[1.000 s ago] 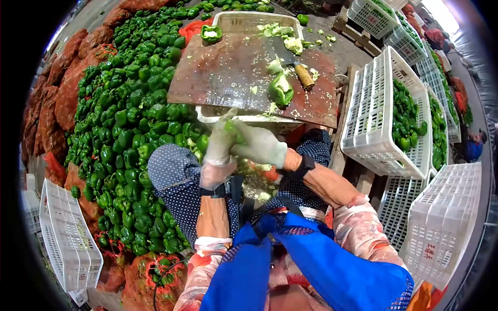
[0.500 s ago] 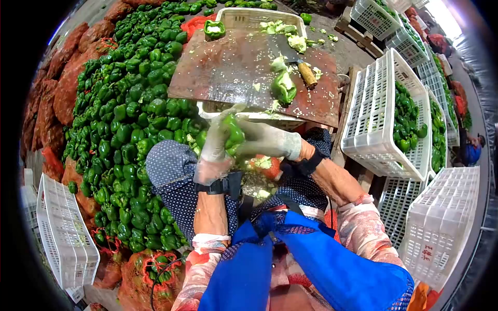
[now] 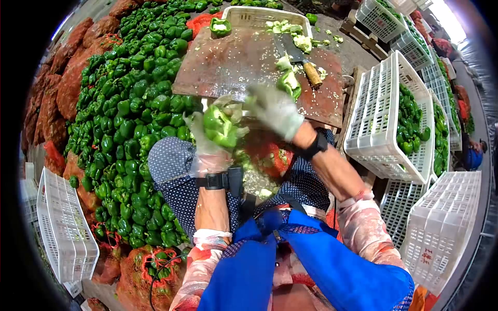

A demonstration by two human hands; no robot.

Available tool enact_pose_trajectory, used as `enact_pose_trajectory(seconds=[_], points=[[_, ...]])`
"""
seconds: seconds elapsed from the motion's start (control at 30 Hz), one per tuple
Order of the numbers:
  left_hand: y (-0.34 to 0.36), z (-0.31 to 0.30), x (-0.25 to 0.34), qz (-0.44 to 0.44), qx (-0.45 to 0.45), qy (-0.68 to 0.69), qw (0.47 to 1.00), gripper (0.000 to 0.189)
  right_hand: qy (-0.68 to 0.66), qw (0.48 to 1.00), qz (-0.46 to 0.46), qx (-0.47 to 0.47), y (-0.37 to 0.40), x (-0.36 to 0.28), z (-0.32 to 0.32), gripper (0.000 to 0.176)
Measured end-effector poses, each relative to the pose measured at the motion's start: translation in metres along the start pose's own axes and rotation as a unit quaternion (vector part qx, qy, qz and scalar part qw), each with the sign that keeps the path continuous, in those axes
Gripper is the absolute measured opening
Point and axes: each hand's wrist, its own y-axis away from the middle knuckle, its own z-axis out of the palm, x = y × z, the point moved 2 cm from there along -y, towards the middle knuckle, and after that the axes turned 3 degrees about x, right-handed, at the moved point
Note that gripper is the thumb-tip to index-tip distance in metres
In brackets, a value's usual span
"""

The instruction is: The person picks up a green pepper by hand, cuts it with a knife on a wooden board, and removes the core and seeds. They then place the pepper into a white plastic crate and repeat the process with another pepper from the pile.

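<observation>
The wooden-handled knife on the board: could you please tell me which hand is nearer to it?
Right. The right hand is by the near edge of the board, short of the knife; the left hand, holding a green pepper, is farther left.

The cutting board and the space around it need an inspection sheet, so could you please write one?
Surface: cutting board lies across a white crate, strewn with pale seeds.
Job's things: one opened pepper in hand; cleaver on the board, beside a cut pepper; another cut pepper at the far left corner.
Clutter: pale scraps by the blade.
Hands: both gloved; left hand holds the opened pepper; right hand blurred by the board's near edge, grip unclear.
Cables: thin dark cord at lower left.
Surroundings: pepper heap and net sacks left; crate of peppers right.
</observation>
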Motion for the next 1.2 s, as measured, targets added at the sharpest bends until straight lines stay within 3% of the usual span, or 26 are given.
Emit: enact_pose_trajectory(seconds=[0.03, 0.07, 0.13, 0.2, 0.27, 0.3, 0.33, 0.4, 0.47, 0.53, 0.57, 0.6, 0.63, 0.67, 0.7, 0.77, 0.8, 0.83, 0.9, 0.93, 1.0, 1.07, 1.1, 1.13, 1.17, 1.2], points=[[0.001, -0.004, 0.003, -0.005, 0.003, 0.005, 1.0, 0.088, 0.004, 0.996, -0.039, 0.086, -0.014, 0.008, -0.016, 0.045], [0.004, 0.0, 0.003, -0.006, 0.015, 0.021, 1.0, 0.087, 0.123, 0.991, -0.017, 0.057, -0.023, -0.006, -0.049, 0.046], [0.007, 0.012, 0.004, -0.004, 0.033, 0.054, 0.998, 0.085, 0.028, 0.994, 0.003, 0.104, -0.035, 0.002, -0.063, 0.049], [0.008, 0.011, 0.004, -0.007, 0.077, 0.045, 0.996, 0.077, -0.06, 0.983, -0.134, 0.106, -0.014, -0.011, -0.051, 0.05], [0.004, 0.011, -0.001, -0.013, 0.103, 0.067, 0.992, 0.073, -0.097, 0.984, -0.145, -0.019, 0.02, -0.032, -0.019, 0.053], [0.005, 0.009, -0.006, -0.018, 0.071, 0.018, 0.997, 0.073, 0.006, 0.986, -0.141, -0.09, 0.028, -0.04, 0.001, 0.053], [0.006, 0.006, -0.01, -0.022, 0.039, -0.034, 0.998, 0.074, 0.016, 0.976, -0.207, 0.065, 0.03, -0.018, 0.042, 0.053], [0.004, 0.004, -0.007, -0.017, 0.021, -0.028, 0.999, 0.075, -0.116, 0.99, -0.077, -0.006, 0.029, -0.021, 0.015, 0.047], [0.006, 0.001, -0.002, -0.006, 0.011, -0.021, 1.0, 0.078, -0.544, 0.828, 0.115, -0.073, 0.041, -0.027, -0.02, 0.035], [0.003, 0.002, -0.006, -0.004, -0.011, -0.007, 1.0, 0.08, -0.799, 0.599, 0.021, -0.046, 0.054, -0.027, -0.041, 0.038], [0.004, -0.007, -0.012, -0.01, 0.022, -0.015, 1.0, 0.082, -0.84, 0.541, -0.019, -0.047, 0.056, -0.033, -0.043, 0.041], [0.001, -0.016, -0.019, -0.003, 0.0, -0.073, 0.997, 0.074, -0.772, 0.632, -0.029, -0.061, 0.053, -0.026, -0.035, 0.047], [-0.002, -0.026, -0.026, 0.007, -0.021, -0.13, 0.991, 0.066, -0.58, 0.81, 0.014, -0.087, 0.05, -0.017, -0.023, 0.05], [-0.002, -0.03, -0.031, 0.05, -0.022, -0.265, 0.963, 0.062, -0.348, 0.929, 0.06, -0.109, 0.048, -0.003, -0.007, 0.054], [-0.002, -0.031, -0.032, 0.099, -0.022, -0.395, 0.913, 0.059, -0.299, 0.947, 0.067, -0.093, 0.049, 0.024, 0.025, 0.061], [-0.005, -0.016, -0.023, 0.072, -0.019, -0.227, 0.971, 0.065, -0.388, 0.917, 0.082, -0.045, 0.067, 0.026, -0.024, 0.041], [0.005, -0.001, -0.019, -0.024, -0.021, 0.082, 0.996, 0.077, -0.57, 0.81, 0.14, 0.007, 0.082, 0.039, -0.041, 0.034], [0.005, 0.004, -0.019, -0.023, -0.018, 0.057, 0.998, 0.078, -0.723, 0.664, 0.175, 0.075, 0.097, 0.053, -0.058, 0.028], [0.001, -0.009, -0.026, -0.038, 0.025, 0.032, 0.998, 0.079, -0.844, 0.481, 0.019, 0.237, 0.128, 0.13, -0.098, 0.034], [0.0, -0.015, -0.029, -0.046, 0.046, 0.019, 0.998, 0.079, -0.859, 0.431, -0.134, 0.24, 0.135, 0.131, -0.144, 0.039], [0.001, -0.015, -0.032, -0.04, 0.043, 0.014, 0.998, 0.076, -0.858, 0.405, -0.101, 0.3, 0.152, 0.131, -0.176, 0.026], [-0.003, -0.018, -0.035, -0.046, 0.027, 0.018, 0.998, 0.075, -0.726, 0.567, 0.037, 0.386, 0.141, 0.137, -0.158, 0.028], [-0.005, -0.021, -0.037, -0.059, 0.005, 0.033, 0.998, 0.075, -0.691, 0.671, 0.065, 0.26, 0.126, 0.13, -0.147, 0.03], [-0.005, -0.022, -0.036, -0.061, 0.009, 0.015, 0.998, 0.075, -0.422, 0.859, 0.118, 0.264, 0.106, 0.103, -0.128, 0.031], [-0.006, -0.022, -0.036, -0.062, 0.012, -0.004, 0.998, 0.075, -0.339, 0.901, 0.169, 0.21, 0.087, 0.088, -0.109, 0.036], [-0.005, -0.021, -0.038, -0.065, 0.014, -0.022, 0.998, 0.076, -0.041, 0.974, 0.079, 0.21, 0.06, 0.131, -0.067, 0.04]])
